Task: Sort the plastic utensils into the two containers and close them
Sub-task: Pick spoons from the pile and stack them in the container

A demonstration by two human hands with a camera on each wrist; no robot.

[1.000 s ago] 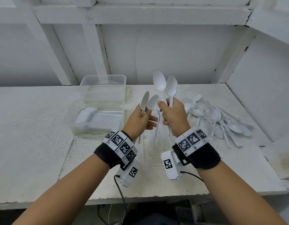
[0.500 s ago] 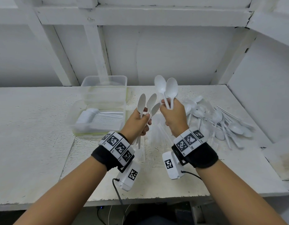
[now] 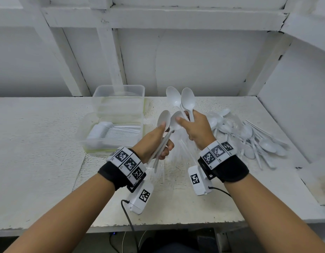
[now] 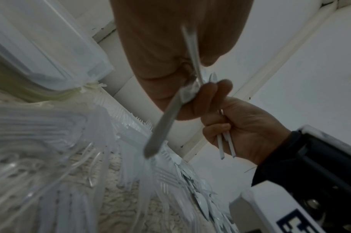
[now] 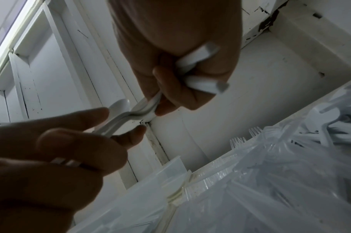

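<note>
My left hand grips a small bunch of white plastic spoons by their handles, bowls up. Close beside it, my right hand holds two more white spoons upright, and its thumb touches a spoon bowl in the left bunch. The left wrist view shows my fingers curled round the handles. In the right wrist view, my right hand grips its spoon handles. A clear container at the left holds stacked white utensils. A second clear container stands behind it.
A loose pile of white spoons lies on the table to the right. Clear plastic forks lie on the table under my hands. The white table ends at a wall on the right and a back wall with slanted posts.
Both hands have come closer together. The fanned spoons in my left hand have closed up, and my right thumb now touches one of their bowls.
</note>
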